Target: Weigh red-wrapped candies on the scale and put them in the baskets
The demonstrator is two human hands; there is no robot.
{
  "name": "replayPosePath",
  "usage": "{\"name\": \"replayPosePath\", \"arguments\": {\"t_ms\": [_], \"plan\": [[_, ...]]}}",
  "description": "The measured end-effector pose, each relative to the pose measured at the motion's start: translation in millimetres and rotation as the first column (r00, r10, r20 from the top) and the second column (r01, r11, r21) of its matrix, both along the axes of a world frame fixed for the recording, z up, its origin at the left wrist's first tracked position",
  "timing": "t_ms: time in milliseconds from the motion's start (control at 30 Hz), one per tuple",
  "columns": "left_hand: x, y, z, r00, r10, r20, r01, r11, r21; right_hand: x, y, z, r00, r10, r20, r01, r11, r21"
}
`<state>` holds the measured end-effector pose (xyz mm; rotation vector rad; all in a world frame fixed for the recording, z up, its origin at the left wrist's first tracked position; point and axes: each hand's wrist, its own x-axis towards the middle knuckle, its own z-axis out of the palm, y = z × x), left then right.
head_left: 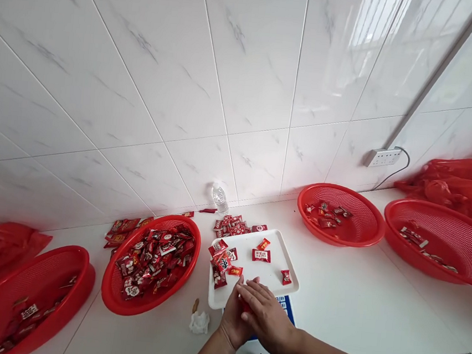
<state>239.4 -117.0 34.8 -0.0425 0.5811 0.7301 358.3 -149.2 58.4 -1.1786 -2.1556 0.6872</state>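
My left hand (232, 317) and my right hand (268, 317) are pressed together at the near edge of a white tray (271, 294). Between the palms shows a bit of red wrapped candy (247, 307), mostly hidden by the fingers; how many pieces are there I cannot tell. At the tray's left side lies a small heap of red wrapped candies (222, 263). A red and white packet (261, 255) and a small red candy (286, 277) lie apart on its right half. Under the tray and my wrists, part of a blue panel (287, 309) with white markings shows.
Left of the tray stands a full red basket of candies (156, 261), with another red basket (85, 274) farther left. Two red baskets (338, 240) (420, 261) stand on the right. Behind the tray are loose packets (231, 226) and a clear bottle (219, 197); crumpled tissue (199, 322) lies nearby.
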Motion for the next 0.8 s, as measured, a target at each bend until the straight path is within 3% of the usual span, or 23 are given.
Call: {"name": "replayPosePath", "arguments": {"t_ms": [67,167,233,300,433,600,800], "plan": [[-2.3,0.2,2.0,1.000,0.003,-0.008,-0.003,1.000,-0.001,4.5,0.6,-0.4,0.999,-0.002,-0.054,0.003,1.000,0.018],[-6.5,-3.2,5.5,1.000,-0.012,-0.010,0.012,1.000,-0.002,21.2,11.3,-11.9,0.985,-0.140,-0.097,0.144,0.989,0.034],[-10.8,-7.0,6.3,0.999,-0.028,-0.017,0.028,1.000,0.000,38.3,23.7,-26.9,0.961,-0.276,-0.033,0.277,0.961,0.017],[-15.7,-10.8,4.7,0.999,-0.038,-0.031,0.038,0.999,0.004,56.6,36.2,-44.5,0.922,-0.363,0.132,0.368,0.930,-0.014],[-23.7,-16.6,-2.4,0.999,-0.038,-0.015,0.038,0.999,-0.016,80.6,52.0,-70.3,0.851,-0.326,0.411,0.415,0.898,-0.146],[-29.1,-20.3,-3.4,0.999,-0.019,0.037,0.021,0.998,-0.061,77.5,72.5,-71.2,0.861,-0.313,0.401,0.401,0.903,-0.156],[-37.0,-26.9,1.9,1.000,0.020,-0.013,-0.021,0.997,-0.069,53.2,115.1,-66.1,0.855,-0.308,0.418,0.375,0.923,-0.088]]}}
